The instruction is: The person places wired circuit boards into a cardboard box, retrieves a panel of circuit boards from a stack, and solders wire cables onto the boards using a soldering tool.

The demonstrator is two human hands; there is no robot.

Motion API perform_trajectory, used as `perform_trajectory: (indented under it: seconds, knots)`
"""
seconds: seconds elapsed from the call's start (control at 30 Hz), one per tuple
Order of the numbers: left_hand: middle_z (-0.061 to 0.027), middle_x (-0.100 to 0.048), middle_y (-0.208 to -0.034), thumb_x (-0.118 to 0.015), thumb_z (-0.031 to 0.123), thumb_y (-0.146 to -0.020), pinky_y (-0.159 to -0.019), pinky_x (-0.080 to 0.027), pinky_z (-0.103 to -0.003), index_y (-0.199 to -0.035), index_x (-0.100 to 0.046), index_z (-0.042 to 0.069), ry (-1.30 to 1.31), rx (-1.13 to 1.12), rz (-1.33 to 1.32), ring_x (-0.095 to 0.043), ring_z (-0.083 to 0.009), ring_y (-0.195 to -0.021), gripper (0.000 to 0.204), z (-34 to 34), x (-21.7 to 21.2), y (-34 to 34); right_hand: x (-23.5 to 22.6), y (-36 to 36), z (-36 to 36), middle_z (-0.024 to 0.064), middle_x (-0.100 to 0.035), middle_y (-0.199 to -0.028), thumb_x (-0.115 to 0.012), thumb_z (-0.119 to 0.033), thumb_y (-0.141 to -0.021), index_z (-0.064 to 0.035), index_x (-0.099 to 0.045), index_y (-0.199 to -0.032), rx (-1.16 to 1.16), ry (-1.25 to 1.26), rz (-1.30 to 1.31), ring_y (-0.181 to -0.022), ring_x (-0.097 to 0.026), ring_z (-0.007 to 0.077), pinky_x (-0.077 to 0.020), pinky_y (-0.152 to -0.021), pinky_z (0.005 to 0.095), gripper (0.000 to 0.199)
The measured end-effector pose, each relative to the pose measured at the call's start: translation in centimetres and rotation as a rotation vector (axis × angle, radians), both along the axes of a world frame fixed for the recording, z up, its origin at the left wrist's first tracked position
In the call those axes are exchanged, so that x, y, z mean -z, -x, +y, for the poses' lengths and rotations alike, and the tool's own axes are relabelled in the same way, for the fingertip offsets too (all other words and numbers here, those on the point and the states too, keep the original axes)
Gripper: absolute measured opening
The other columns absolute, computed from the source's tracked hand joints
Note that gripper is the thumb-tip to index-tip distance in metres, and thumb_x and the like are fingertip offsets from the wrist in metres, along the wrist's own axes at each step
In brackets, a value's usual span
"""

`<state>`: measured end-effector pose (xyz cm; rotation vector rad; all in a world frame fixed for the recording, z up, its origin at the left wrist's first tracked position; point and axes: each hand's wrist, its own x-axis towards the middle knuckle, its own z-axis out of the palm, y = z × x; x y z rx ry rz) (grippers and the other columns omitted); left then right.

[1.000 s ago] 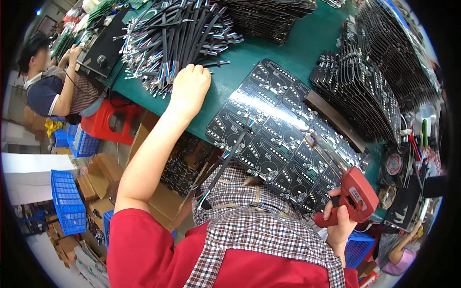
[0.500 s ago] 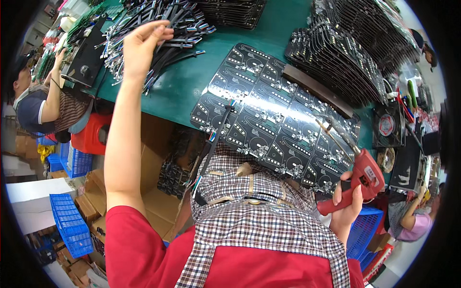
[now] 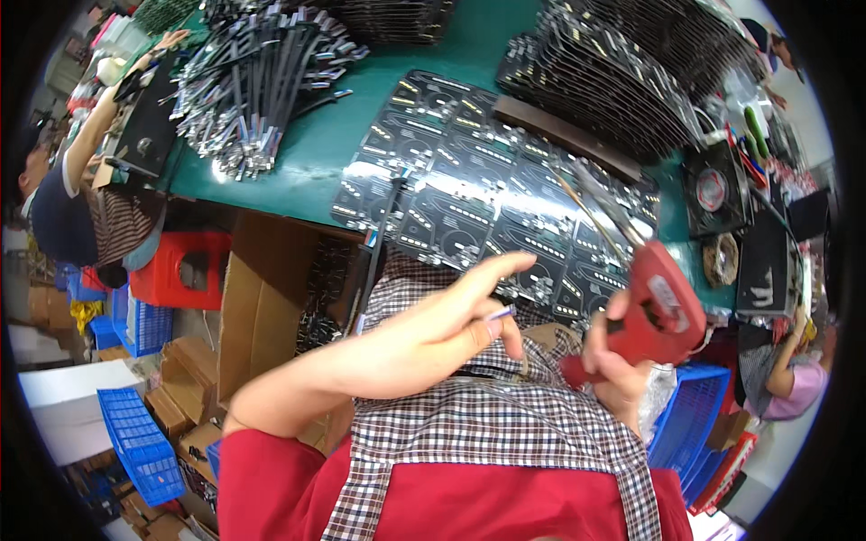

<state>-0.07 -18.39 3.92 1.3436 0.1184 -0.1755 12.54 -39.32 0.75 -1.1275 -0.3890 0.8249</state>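
My left hand is closed just over the near edge of a black circuit board panel, blurred a little by motion. Between its thumb and fingers shows the pale, bluish end of a cable; the rest of it is hidden. My right hand grips a red soldering gun by its handle. The metal tip and thin feed tube point up over the right part of the panel. Another black cable lies across the panel's left end and hangs off the near edge.
A bundle of black cables lies at the back left. Stacked boards stand behind the panel, and a dark bar rests along its far edge. A fan unit and a solder coil sit rightward. Co-workers are on both sides.
My left hand has come from the cable bundle down and right to the panel's near edge, with a cable end in its fingers. The view has shifted slightly; the right hand still grips the soldering gun.
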Motion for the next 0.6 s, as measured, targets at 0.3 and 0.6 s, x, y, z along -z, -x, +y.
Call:
perform_trajectory:
  seconds: [0.3, 0.6]
  knots:
    - [-0.0029, -0.059, -0.066, -0.039, 0.003, -0.089, -0.047, -0.037, -0.020, -0.143, -0.010, 0.009, 0.115, -0.058, 0.146, -0.042, -0.0039, -0.049, 0.062, -3.3, 3.5, -1.0, 2.7, 0.7, 3.3, 0.0122, -0.050, -0.107, -0.068, 0.004, -0.071, -0.0047, -0.010, -0.141, -0.154, 0.177, -0.247, -0.065, -0.056, 0.0079, -0.0467, -0.057, 0.0209, 0.091]
    - [-0.0048, -0.060, -0.068, -0.058, 0.011, -0.087, -0.048, -0.040, -0.017, -0.090, -0.055, -0.003, 0.002, -0.297, 0.161, -0.051, -0.0040, -0.053, 0.014, -3.9, 2.8, -0.7, 2.6, -0.1, 3.6, 0.0108, -0.051, -0.097, -0.056, 0.005, -0.073, 0.0037, -0.013, -0.138, -0.142, 0.187, -0.676, -0.070, -0.056, 0.0100, -0.0470, -0.061, 0.0220, 0.077]
